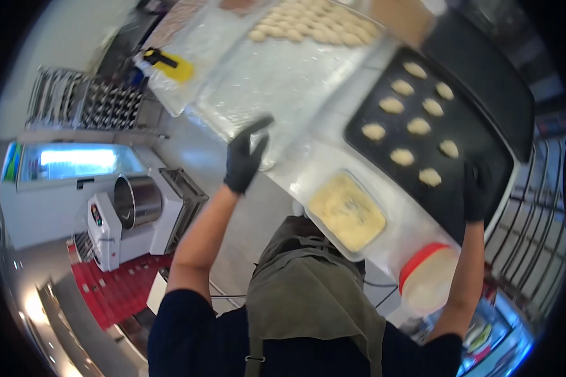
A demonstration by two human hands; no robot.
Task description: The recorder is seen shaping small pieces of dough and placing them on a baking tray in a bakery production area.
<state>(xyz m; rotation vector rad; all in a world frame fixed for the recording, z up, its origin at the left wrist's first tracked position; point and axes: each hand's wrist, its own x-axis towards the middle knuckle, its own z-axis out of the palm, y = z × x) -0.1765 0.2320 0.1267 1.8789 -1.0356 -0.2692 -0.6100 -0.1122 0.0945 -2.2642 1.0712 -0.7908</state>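
So, progress: dark baking tray [484, 141] at 2 o'clock carries ten dough pieces [410, 125], bare space left; more raw pieces [314, 25] wait at 12 o'clock on the plastic-covered tray [277, 81].
Left hand [245, 157]: black glove, fingers spread, touching that plastic tray's near edge, holding nothing.
Right hand [476, 191]: gripping the dark tray's near rim.
Tabletop [295, 166]: filling tub [346, 213], red-lidded jar [429, 276] at 5 o'clock.

Both arms reach up the frame; the black-gloved left hand [245, 157] spreads open at centre, the gloved right hand [475, 191] curls closed at right.
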